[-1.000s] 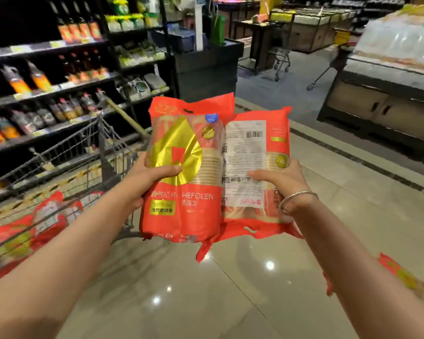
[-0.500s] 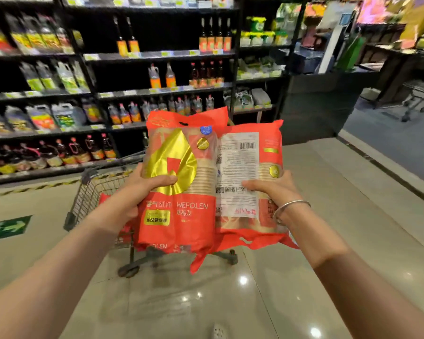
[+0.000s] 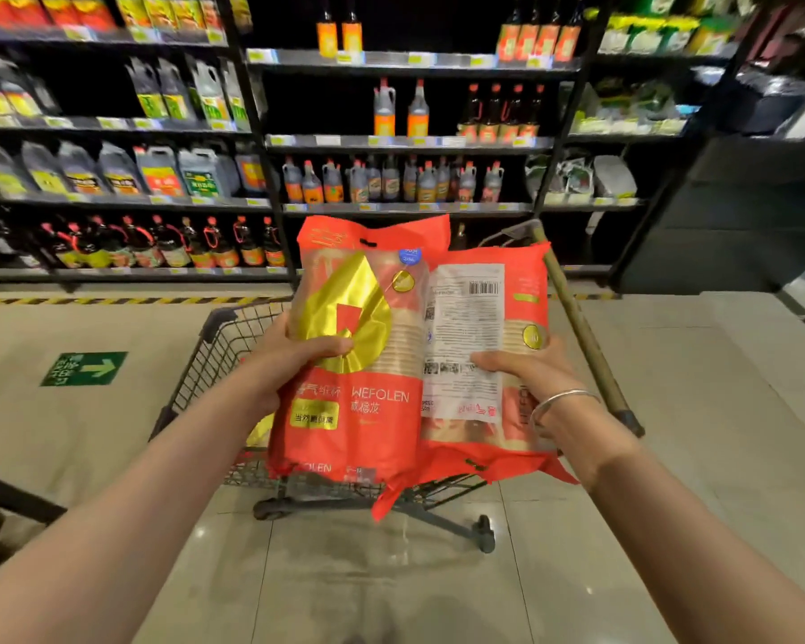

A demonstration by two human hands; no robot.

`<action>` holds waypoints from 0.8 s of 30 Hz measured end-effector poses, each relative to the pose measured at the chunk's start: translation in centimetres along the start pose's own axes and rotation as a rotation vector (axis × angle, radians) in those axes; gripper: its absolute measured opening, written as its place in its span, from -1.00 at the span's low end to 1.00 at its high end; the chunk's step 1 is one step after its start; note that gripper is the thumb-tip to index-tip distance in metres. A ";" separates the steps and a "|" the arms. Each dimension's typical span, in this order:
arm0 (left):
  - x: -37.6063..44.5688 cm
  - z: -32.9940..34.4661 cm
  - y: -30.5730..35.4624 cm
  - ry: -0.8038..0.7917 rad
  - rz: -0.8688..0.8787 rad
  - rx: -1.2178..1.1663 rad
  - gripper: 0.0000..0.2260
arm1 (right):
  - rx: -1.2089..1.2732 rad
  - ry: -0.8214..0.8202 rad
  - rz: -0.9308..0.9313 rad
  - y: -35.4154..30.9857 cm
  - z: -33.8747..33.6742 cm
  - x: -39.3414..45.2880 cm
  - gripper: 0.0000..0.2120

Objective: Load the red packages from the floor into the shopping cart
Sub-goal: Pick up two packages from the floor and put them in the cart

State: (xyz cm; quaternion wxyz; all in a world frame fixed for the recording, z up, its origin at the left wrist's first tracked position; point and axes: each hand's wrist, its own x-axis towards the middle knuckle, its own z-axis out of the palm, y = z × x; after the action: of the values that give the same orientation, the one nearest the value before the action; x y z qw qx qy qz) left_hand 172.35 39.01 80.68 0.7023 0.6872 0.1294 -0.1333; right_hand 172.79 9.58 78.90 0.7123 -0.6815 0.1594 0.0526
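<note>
Now carrying: left hand (image 3: 294,360) gripping the gold-fronted red package (image 3: 359,364), right hand (image 3: 526,369) clutching the label-side red package (image 3: 479,350), both raised above the shopping cart (image 3: 215,355) at twelve o'clock. Next, probably: lowering into basket, then letting go.

I see two packages side by side, touching along their inner edges, held above the shopping cart (image 3: 215,350). The left package (image 3: 359,411) sits slightly in front of and overlaps the right package (image 3: 479,346). My left hand (image 3: 298,360) grips the left one on its outer edge, my right hand (image 3: 526,374) the right one likewise. The cart stands directly behind and below both packages, its handle (image 3: 582,332) to the right of them. Shelves (image 3: 405,144) of bottles (image 3: 400,109) lie behind the cart. A floor sign (image 3: 83,368) lies left of the cart.
</note>
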 end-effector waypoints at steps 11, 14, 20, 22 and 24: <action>16.2 -3.3 -3.7 0.029 -0.236 -0.048 -0.05 | -0.017 0.053 0.239 4.5 6.1 14.0 -0.14; 19.5 -3.8 -5.0 0.007 -0.290 -0.025 -0.15 | -0.057 0.091 0.320 6.5 7.4 16.7 -0.08; 25.6 -5.6 -10.7 0.082 -0.416 0.056 0.21 | -0.101 0.140 0.461 12.5 9.4 21.9 -0.10; 26.8 -5.7 -12.1 0.096 -0.460 0.080 0.18 | -0.154 0.160 0.491 14.7 9.8 23.2 -0.18; 27.8 -5.8 -14.1 0.124 -0.490 0.079 0.10 | -0.206 0.191 0.510 17.3 10.2 24.7 -0.33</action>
State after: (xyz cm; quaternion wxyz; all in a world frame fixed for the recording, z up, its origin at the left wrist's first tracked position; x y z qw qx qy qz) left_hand 193.13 44.31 57.31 0.6123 0.6692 0.3295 -0.2621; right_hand 192.65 17.27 55.26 0.5849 -0.6900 0.3857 0.1817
